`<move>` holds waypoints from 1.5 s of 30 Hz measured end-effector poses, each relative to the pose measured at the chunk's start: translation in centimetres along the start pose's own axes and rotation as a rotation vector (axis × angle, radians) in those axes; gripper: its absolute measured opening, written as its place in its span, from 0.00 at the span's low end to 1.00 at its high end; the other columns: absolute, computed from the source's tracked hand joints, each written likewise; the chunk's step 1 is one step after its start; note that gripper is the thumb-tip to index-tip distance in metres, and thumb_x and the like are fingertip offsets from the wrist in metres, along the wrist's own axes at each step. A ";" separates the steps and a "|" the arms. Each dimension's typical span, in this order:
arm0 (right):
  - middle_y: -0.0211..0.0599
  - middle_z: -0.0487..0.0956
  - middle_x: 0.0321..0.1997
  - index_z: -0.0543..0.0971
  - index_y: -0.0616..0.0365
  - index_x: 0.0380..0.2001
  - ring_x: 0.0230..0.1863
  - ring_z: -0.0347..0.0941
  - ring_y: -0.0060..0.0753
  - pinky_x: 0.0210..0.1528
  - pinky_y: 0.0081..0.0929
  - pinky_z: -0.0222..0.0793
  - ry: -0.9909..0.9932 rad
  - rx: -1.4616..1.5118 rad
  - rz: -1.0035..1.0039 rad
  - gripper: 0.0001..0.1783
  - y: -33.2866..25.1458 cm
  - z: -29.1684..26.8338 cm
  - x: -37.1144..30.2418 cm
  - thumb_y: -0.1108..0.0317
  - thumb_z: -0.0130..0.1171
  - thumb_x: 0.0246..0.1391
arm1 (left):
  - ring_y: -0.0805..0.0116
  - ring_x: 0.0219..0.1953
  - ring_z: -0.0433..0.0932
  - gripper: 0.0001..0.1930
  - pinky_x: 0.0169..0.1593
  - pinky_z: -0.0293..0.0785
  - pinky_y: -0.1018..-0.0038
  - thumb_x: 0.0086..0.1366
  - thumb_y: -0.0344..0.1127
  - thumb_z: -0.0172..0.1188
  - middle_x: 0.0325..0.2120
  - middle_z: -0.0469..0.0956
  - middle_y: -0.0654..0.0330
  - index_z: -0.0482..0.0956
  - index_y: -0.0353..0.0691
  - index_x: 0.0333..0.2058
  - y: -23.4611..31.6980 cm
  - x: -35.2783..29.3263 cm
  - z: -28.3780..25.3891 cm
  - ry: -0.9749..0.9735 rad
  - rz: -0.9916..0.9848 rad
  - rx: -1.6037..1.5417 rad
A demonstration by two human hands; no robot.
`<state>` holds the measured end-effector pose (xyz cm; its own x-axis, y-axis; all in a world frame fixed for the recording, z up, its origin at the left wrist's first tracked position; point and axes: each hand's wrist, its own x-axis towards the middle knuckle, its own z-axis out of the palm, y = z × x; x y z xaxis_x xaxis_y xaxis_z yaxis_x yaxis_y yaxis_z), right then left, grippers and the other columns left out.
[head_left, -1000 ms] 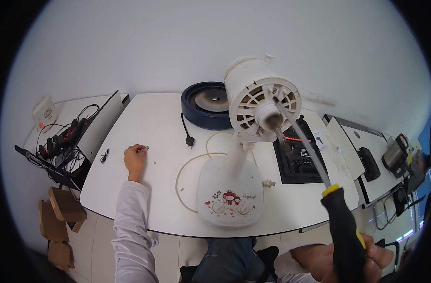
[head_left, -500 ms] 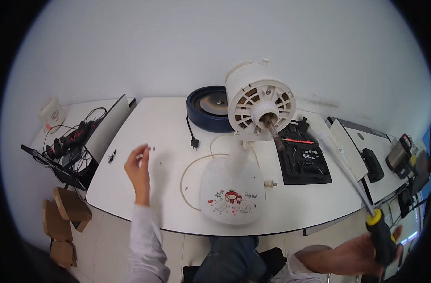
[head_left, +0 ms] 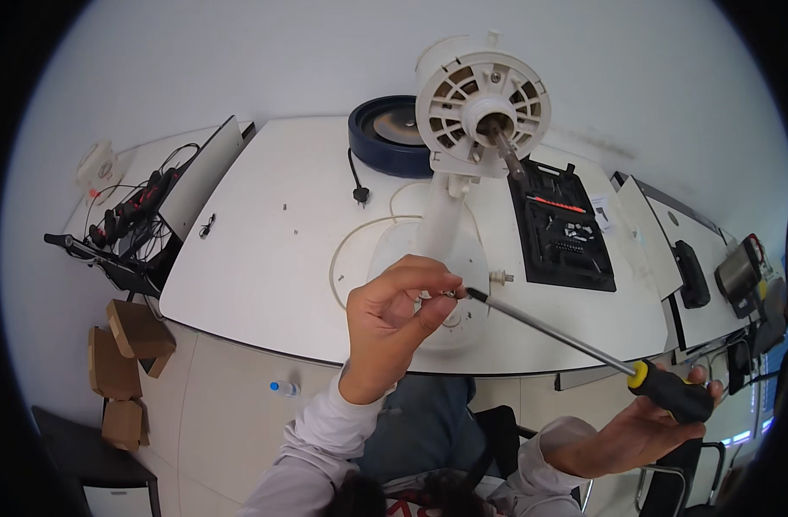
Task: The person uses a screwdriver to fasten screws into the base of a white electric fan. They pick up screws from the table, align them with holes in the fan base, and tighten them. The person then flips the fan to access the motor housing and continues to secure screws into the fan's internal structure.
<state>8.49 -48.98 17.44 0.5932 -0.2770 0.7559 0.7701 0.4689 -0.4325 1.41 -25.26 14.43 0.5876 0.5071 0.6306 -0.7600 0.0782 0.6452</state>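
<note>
My right hand is closed around the black-and-yellow handle of a long screwdriver, whose shaft points up and left. At its dark tip, my left hand pinches thumb and forefinger together; whatever is between them is too small to make out. Behind the hands stands a white electric fan without blades or grille. Its round slotted motor housing faces me, with a bare shaft sticking out of the centre. My left hand hides much of the printed fan base.
An open black tool case with bits lies right of the fan. A dark blue round heavy base sits behind it, near a black plug. Small pieces are scattered on the white table. Cardboard boxes stand on the floor at left.
My left hand has moved right, from the table's left side to the screwdriver tip. The screwdriver has tilted further left, its tip coming over the fan base. The view has shifted downward.
</note>
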 end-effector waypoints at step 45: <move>0.49 0.71 0.41 0.58 0.50 0.54 0.37 0.76 0.36 0.36 0.30 0.79 -0.071 -0.205 0.353 0.36 3.0 -6.9 -0.1 0.45 0.56 0.47 | 0.66 0.35 0.72 0.10 0.42 0.68 0.71 0.54 0.26 0.59 0.31 0.74 0.56 0.78 0.31 0.36 -5.0 -2.9 0.4 -0.052 -0.159 -0.007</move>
<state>12.39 -53.33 12.64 0.8170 -0.0676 0.5726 0.5575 0.3462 -0.7546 3.60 -27.52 9.54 0.7137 0.4431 0.5424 -0.6582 0.1595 0.7358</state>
